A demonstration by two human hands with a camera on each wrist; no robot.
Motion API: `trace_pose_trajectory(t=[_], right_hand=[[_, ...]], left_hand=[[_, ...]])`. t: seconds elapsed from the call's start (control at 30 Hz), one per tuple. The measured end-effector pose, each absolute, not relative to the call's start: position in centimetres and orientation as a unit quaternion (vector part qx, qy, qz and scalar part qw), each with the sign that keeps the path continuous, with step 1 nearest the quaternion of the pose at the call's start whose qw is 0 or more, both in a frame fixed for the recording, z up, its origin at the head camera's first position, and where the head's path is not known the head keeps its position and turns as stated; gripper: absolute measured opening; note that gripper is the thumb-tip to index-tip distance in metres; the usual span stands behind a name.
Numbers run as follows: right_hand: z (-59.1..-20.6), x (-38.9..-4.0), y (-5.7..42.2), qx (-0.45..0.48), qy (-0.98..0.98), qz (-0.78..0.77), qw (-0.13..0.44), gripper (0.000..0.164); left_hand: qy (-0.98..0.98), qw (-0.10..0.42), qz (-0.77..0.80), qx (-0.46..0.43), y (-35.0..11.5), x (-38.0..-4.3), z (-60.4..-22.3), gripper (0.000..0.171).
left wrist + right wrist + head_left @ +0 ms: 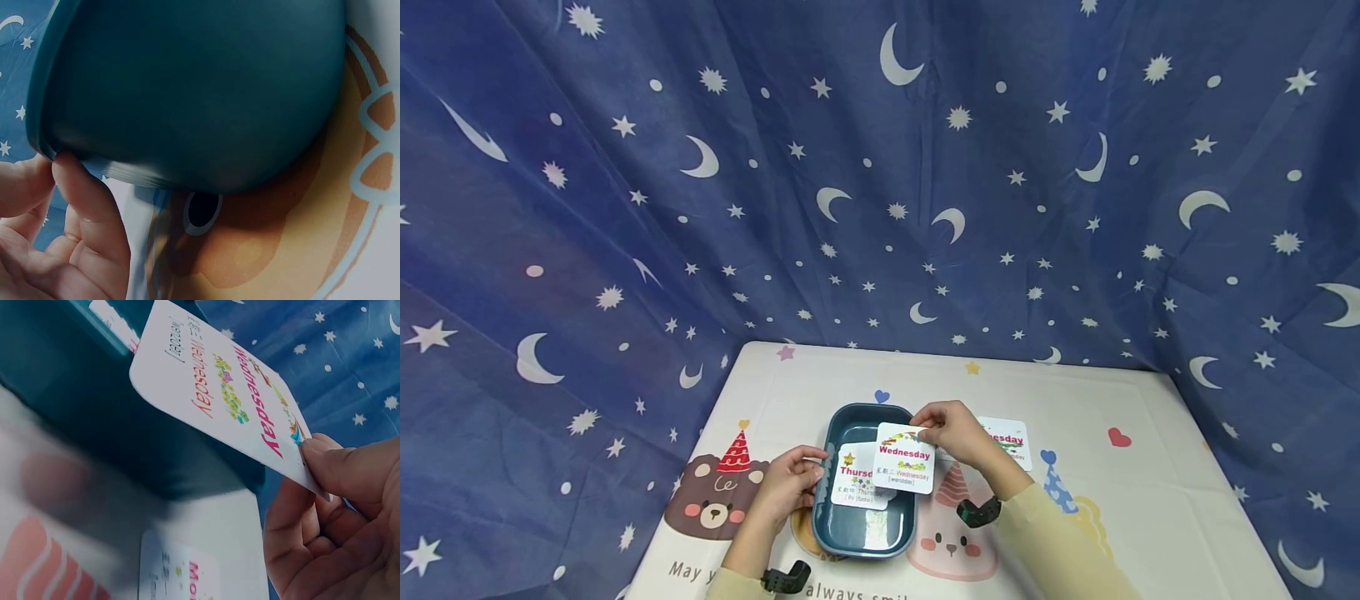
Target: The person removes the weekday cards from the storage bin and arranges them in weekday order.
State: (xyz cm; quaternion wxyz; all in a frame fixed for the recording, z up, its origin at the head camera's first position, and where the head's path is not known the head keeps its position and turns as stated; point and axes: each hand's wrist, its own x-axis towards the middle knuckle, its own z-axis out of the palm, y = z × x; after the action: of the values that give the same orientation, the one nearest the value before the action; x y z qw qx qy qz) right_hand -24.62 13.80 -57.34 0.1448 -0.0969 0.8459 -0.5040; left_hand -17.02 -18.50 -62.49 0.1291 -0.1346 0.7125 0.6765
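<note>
My left hand pinches the left rim of a dark teal plastic box; the left wrist view shows thumb and finger at its lip. Inside the box lies a white card with "Thursday" printed on it. Over the box's right side, my right hand holds a white "Wednesday" card by its upper right corner, between thumb and fingers. This card is tilted in the right wrist view and partly covers the Thursday card in the head view.
Right of the right hand lies another weekday card, its first letters hidden. A card starting "Mo" lies beside the box. The tablecloth has cartoon prints, and a blue star-patterned curtain hangs behind.
</note>
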Motion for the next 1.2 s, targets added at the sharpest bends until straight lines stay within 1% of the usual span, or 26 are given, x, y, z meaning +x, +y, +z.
trace_pose_trajectory(t=[0.57, 1.03, 1.2], right_hand=[[-57.5, -25.9, 19.7, -0.048, 0.843, -0.517, 0.144, 0.014], [-58.8, -26.2, 24.6, 0.004, 0.836, -0.53, 0.145, 0.017], [-59.2, -26.3, 26.1, 0.017, 0.849, -0.511, 0.133, 0.017]], left_hand=[[0.714, 0.129, 0.674, -0.136, -18.4, -17.0, -62.4, 0.026], [0.713, 0.128, 0.677, -0.13, -18.4, -17.1, -62.4, 0.027], [0.713, 0.128, 0.676, -0.131, -18.4, -17.0, -62.4, 0.026]])
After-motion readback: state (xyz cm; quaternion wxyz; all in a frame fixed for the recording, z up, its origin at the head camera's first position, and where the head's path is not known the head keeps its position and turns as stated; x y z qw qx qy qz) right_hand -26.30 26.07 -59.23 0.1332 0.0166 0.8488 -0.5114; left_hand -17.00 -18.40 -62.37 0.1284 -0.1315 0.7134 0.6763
